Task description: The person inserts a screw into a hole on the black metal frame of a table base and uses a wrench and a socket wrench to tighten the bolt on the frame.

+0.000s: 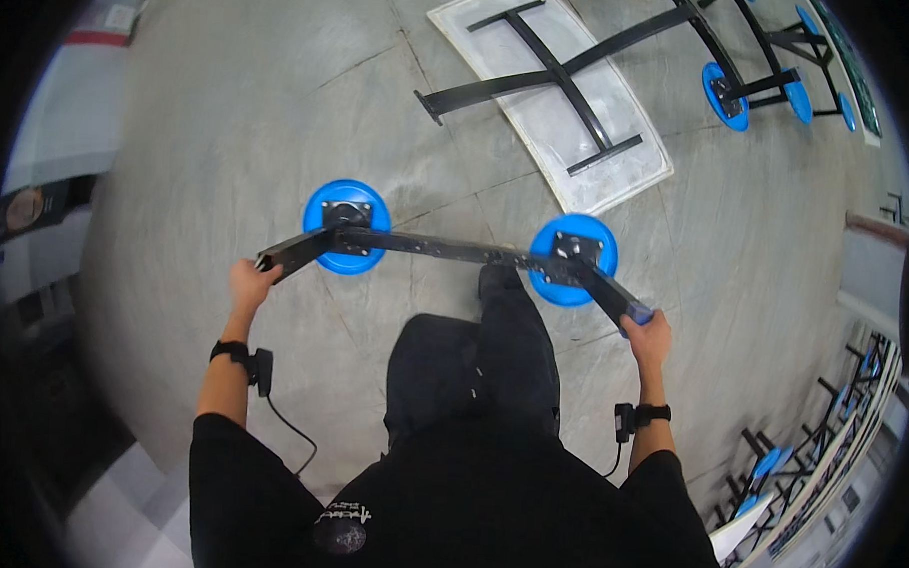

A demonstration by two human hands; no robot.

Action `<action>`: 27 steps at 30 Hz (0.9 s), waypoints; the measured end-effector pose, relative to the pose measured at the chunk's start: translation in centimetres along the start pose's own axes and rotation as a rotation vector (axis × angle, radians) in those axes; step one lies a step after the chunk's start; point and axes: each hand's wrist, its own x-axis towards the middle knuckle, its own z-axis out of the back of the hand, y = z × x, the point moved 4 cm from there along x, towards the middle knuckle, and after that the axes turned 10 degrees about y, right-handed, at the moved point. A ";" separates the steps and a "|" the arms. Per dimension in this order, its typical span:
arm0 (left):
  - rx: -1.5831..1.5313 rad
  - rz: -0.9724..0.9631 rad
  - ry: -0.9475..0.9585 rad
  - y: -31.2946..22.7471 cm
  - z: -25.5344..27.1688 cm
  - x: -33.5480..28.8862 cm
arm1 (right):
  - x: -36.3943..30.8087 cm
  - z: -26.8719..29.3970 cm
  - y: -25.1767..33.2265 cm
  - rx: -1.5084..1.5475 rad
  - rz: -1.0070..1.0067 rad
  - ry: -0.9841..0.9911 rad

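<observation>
A black metal stool frame (pixel 426 246) stretches across in front of me, with two round blue seats fixed along it. Plates with bolts show on the left seat (pixel 325 203) and on the right seat (pixel 579 228). My left hand (pixel 251 289) is closed around the angled left end of the frame. Around the other angled end, beside a blue cap, my right hand (pixel 650 341) is closed too. Both arms reach forward, each with a black strap and a small cabled device at the wrist.
Beyond the frame, a white tabletop (pixel 555 142) lies on the grey floor with black metal legs (pixel 557 72) across it. Blue-seated frames (pixel 725 96) stand at the far right. More blue seats and black legs (pixel 769 463) crowd the lower right. Stacked pale items (pixel 70 120) line the left.
</observation>
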 end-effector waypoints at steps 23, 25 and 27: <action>0.393 -0.420 0.179 -12.7 -6.1 61.2 | 17.9 -33.8 20.3 0.145 -0.502 0.030; 0.457 -0.439 0.198 -14.5 -8.8 63.4 | 18.8 -36.5 18.9 0.123 -0.549 0.103; 0.444 -0.432 0.306 -16.6 -10.7 64.7 | 19.6 -37.9 17.7 0.089 -0.588 0.106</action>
